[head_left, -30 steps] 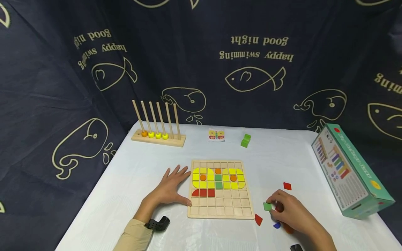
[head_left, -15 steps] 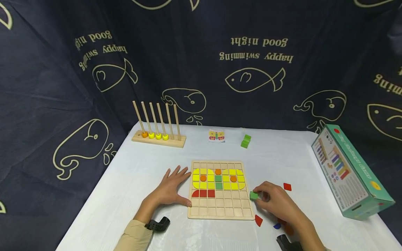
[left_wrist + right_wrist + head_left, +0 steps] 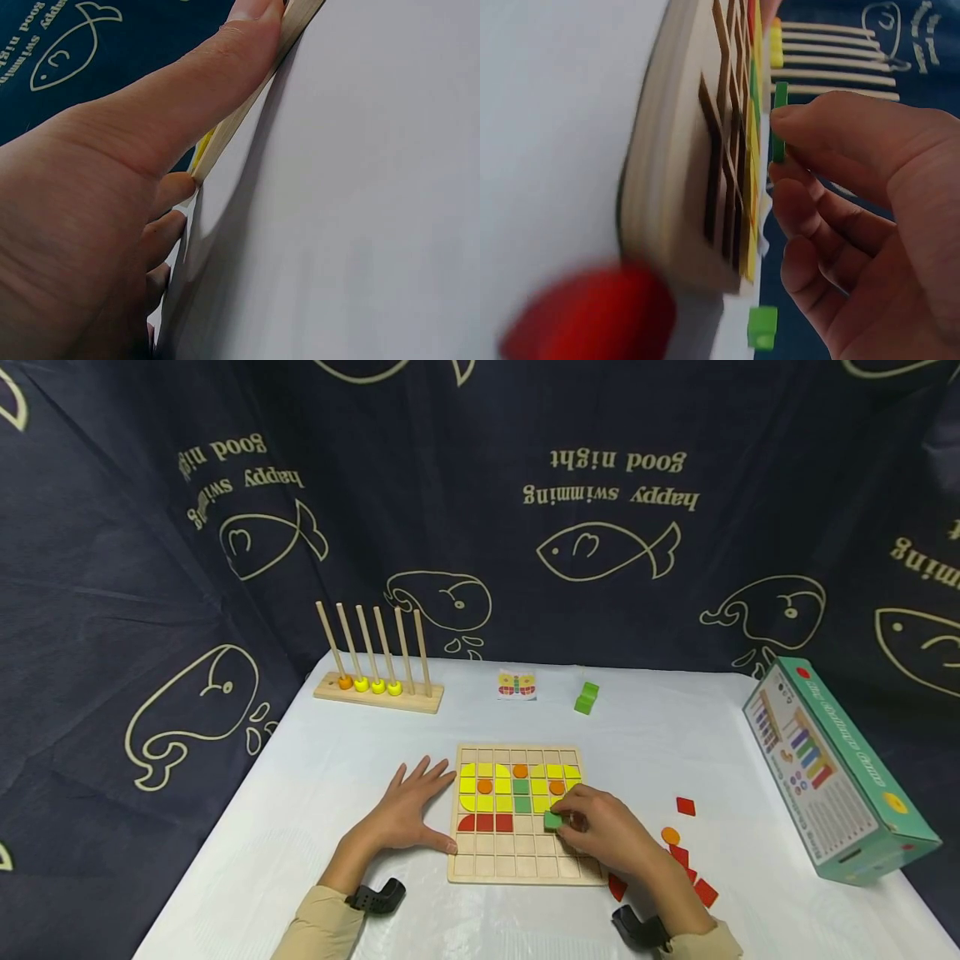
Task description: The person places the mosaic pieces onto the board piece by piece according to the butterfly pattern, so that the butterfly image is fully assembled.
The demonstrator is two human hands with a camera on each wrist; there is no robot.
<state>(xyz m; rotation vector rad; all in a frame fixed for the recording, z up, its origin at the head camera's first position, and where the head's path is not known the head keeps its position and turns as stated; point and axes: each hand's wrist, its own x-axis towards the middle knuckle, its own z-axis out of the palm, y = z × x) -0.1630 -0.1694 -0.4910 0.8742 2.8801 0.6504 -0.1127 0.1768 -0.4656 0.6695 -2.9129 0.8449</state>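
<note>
My right hand (image 3: pixel 606 828) pinches a green square tile (image 3: pixel 552 821) between thumb and fingers, just above the wooden grid board (image 3: pixel 517 867). In the right wrist view the green tile (image 3: pixel 781 122) is held edge-on, apart from the board's face. Spread fingers of my left hand (image 3: pixel 408 810) rest along the board's left edge, the thumb touching its lower left side. Yellow tiles (image 3: pixel 468 802) form two patches on the board, each with an orange disc (image 3: pixel 485 787). Between them sit green squares (image 3: pixel 522 804), and a row of red tiles (image 3: pixel 485 822) lies below the left patch.
Loose red tiles (image 3: pixel 705 892) and an orange disc (image 3: pixel 671 836) lie right of the board. Behind it are a butterfly picture card (image 3: pixel 517 685), green blocks (image 3: pixel 587 697) and a pegged wooden stand (image 3: pixel 378 693). A teal box (image 3: pixel 840 777) stands far right.
My right hand has picked up the green tile from the loose pieces and carried it left over the board. My left hand has stayed at the board's left edge.
</note>
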